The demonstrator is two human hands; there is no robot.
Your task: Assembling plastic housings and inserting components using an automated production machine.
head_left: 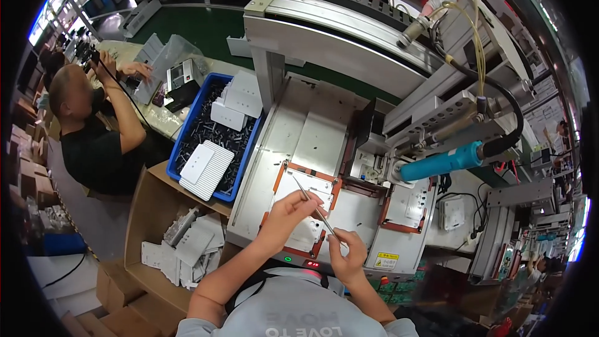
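A pair of slim metal tweezers point(320, 214) slants over the machine bed, its pointed end far left and its other end near right. My left hand point(288, 215) is closed, its fingers pinched around the tweezers' middle. Near their rear end, my right hand point(349, 253) has thumb and fingers closed on them. Beneath the tip lies a white panel point(312, 182) with small holes, set in an orange-red frame point(279, 178). My left hand and wrist hide part of that frame and panel.
A teal cylindrical tool point(443, 162) hangs from the metal gantry point(349, 28). Another framed panel point(407, 207) lies right. At left are a blue bin point(232, 192) with small black parts and white panels, and a cardboard box point(146, 224) of white pieces. A co-worker point(93, 150) sits beyond.
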